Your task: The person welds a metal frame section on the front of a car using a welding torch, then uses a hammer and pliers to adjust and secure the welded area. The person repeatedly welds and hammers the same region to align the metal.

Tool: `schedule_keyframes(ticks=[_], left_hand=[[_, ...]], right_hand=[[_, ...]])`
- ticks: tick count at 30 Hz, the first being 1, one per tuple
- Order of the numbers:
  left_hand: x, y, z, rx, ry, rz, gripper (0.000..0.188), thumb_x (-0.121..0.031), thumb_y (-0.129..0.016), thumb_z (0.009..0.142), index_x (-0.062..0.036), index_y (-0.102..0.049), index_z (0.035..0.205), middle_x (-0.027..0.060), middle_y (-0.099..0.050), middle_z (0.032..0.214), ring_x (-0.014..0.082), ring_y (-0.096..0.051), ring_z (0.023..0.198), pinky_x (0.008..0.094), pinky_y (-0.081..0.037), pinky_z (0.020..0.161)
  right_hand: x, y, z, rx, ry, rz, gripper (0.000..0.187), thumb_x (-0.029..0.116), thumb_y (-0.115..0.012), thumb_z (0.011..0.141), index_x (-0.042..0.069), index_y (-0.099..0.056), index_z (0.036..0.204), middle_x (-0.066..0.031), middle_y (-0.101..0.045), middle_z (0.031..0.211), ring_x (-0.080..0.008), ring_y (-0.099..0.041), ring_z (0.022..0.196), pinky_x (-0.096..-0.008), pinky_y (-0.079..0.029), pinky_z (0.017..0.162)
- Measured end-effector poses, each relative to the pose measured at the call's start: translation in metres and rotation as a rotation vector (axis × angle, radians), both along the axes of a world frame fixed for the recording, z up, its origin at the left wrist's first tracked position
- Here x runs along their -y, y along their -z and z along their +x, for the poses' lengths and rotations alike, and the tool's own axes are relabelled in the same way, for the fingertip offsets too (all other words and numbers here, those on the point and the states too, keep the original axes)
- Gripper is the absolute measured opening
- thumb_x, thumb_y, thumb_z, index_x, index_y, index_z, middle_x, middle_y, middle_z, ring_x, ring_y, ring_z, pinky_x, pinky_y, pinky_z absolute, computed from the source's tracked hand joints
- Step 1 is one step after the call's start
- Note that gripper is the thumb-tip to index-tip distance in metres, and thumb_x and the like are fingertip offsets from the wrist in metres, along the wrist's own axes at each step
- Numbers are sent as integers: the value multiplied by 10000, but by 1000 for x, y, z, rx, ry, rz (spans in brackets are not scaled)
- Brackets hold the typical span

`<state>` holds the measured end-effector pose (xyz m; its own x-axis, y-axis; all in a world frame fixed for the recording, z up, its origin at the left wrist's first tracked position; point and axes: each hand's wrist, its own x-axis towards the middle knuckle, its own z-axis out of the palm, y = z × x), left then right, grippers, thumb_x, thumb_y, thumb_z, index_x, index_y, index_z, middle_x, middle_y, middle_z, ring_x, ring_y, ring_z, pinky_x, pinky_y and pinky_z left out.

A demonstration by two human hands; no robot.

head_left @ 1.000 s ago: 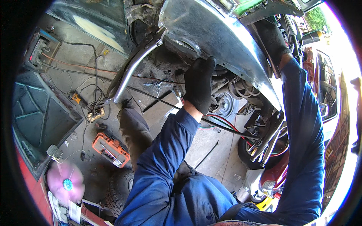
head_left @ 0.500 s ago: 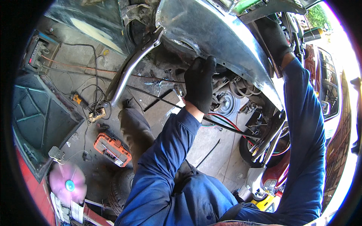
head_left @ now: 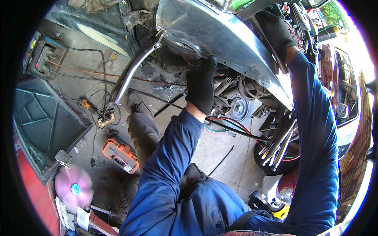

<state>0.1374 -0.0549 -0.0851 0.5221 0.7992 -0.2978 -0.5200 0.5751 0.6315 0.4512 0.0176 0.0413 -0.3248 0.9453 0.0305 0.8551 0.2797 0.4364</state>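
A bare grey metal car fender (head_left: 220,35) runs across the upper middle, partly smeared with darker patches. My left hand (head_left: 200,84), in a black glove, grips its lower edge, the thumb side up against the metal and the other fingers mostly hidden. On the fender's far right side, my right hand (head_left: 277,35), also gloved in black, reaches into the engine bay; its fingertips cannot be made out. Beneath the fender, a coil spring (head_left: 250,88) and a round wheel hub (head_left: 239,108) show.
A curved metal bar (head_left: 136,70) juts from the fender's left end. On the floor lie an orange toolbox (head_left: 121,155), a power strip (head_left: 105,120) and several cables. A purple fan (head_left: 75,188) spins at lower left. A detached door panel (head_left: 49,122) lies left, near a machine (head_left: 43,57).
The whole view has shifted slightly, so the fender and both arms appear a little farther left. Both hands keep to about the same places on the car.
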Motion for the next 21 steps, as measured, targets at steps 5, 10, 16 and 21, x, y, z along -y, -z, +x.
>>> schedule_keyframes(ticks=[5, 10, 16, 21], left_hand=[[3, 0, 8, -47, -100, -20, 432, -402, -564, 1124, 16, -668, 1156, 138, -776, 1039, 231, -800, 939, 357, -638, 793], [13, -4, 8, -38, -166, -38, 431, -405, -599, 1111, 19, -667, 1158, 130, -762, 1051, 227, -769, 990, 376, -609, 882], [55, -23, 3, -517, -587, 431, 455, -303, -611, 1111, 44, -582, 1403, 165, -645, 1326, 261, -638, 1193, 426, -510, 1050], [71, -16, 18, -766, -417, 918, 728, -344, -636, 1072, 35, -372, 1636, 326, -328, 1701, 477, -306, 1595, 547, -258, 1298]], right_hand=[[-5, 12, 15, 47, -32, 81, 435, 46, -607, 949, 25, -685, 1377, -216, -685, 1389, -382, -683, 1254, -410, -553, 1080], [-12, 23, 20, -76, 40, 59, 400, 63, -598, 987, 23, -683, 1375, -227, -695, 1380, -386, -685, 1258, -411, -548, 1089], [-11, 9, -6, -151, 14, 30, 306, 233, -688, 906, 74, -758, 1158, -183, -742, 1176, -370, -721, 1109, -441, -567, 970], [-4, -2, -25, 45, 66, 71, 255, 180, -652, 914, 73, -774, 1111, -177, -765, 1109, -368, -730, 1065, -434, -569, 926]])
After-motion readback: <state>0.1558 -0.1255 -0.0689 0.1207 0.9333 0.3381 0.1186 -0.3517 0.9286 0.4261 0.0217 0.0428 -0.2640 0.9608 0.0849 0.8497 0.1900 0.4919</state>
